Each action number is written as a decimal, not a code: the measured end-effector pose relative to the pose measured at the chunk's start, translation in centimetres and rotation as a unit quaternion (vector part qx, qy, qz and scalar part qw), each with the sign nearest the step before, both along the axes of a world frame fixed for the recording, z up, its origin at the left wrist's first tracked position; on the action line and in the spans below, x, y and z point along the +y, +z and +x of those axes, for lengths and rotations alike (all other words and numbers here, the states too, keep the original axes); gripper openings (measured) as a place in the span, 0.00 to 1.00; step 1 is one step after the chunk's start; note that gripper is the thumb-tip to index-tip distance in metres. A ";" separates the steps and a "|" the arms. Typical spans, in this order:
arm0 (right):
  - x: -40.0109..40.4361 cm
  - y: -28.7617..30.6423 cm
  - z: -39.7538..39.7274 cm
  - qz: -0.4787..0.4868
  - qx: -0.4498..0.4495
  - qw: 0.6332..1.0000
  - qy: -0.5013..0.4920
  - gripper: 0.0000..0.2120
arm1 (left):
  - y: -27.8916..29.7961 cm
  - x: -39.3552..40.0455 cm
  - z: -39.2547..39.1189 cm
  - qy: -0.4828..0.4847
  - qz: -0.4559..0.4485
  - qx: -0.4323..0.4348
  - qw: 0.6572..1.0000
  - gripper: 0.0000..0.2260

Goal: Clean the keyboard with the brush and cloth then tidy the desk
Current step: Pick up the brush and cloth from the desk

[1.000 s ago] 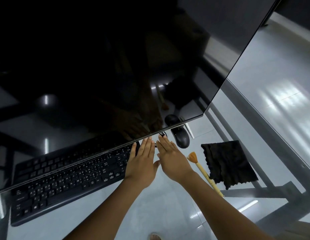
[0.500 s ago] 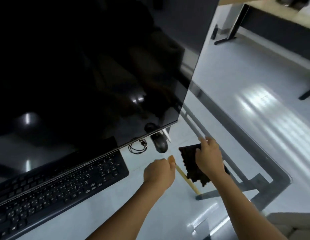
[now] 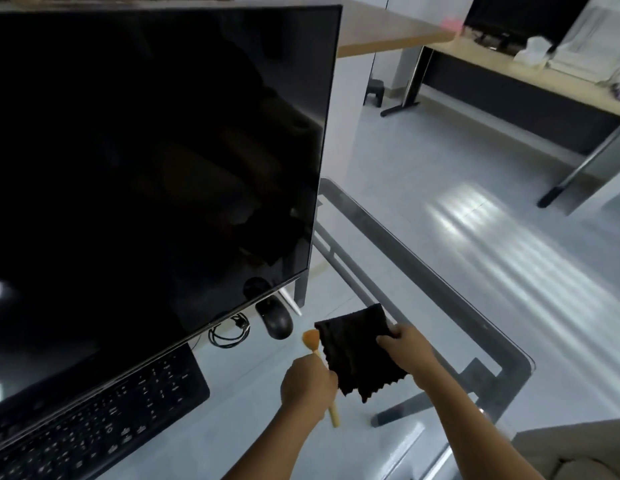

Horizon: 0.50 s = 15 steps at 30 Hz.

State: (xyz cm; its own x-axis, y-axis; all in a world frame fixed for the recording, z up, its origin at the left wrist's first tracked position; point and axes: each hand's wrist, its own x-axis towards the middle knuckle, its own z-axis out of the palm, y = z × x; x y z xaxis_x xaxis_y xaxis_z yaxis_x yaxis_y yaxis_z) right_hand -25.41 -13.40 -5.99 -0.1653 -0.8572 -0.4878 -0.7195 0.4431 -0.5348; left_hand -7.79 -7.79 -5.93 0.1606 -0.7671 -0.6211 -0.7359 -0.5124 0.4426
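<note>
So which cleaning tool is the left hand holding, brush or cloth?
The brush: the left hand grips its pale handle, orange bristles up. The black cloth is in the right hand.

On the glass desk [image 3: 440,282] there is one dark monitor [image 3: 145,168], one black keyboard [image 3: 104,417], one black mouse [image 3: 275,320], one coiled cable [image 3: 228,332], one brush [image 3: 319,355] with orange bristles and one dark cloth [image 3: 357,351]. Two hands are in view, a left hand [image 3: 306,382] and a right hand [image 3: 405,351], each on a bare forearm. Beyond the glass desk stand two wooden-topped desks, and one small dark stool [image 3: 374,91] sits on the floor
</note>
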 end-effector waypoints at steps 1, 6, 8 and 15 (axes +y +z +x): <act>0.0 0.6 -0.1 -0.004 -0.026 1.000 -0.008 0.07 | 0.3 0.0 0.2 0.014 0.003 0.023 1.000 0.11; -1.5 6.1 -2.0 -0.107 -0.022 0.994 0.007 0.03 | 5.9 -1.3 -0.9 0.040 0.006 0.143 0.989 0.10; -3.2 9.9 -3.1 -0.154 0.005 0.988 0.005 0.08 | 10.0 -2.7 -1.9 0.033 -0.027 0.170 0.985 0.09; -9.5 27.6 -4.1 -0.328 -0.007 0.942 -0.064 0.12 | 27.4 -9.9 -4.1 -0.008 -0.184 0.219 0.958 0.11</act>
State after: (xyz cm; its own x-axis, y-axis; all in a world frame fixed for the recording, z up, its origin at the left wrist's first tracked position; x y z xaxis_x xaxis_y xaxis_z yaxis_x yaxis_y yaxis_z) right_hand -29.49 -22.89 21.62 -0.2855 -0.9485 0.1373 -0.6735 0.0966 -0.7328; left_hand -11.86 -17.70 21.50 -0.0669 -0.9476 -0.3123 -0.4442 -0.2520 0.8597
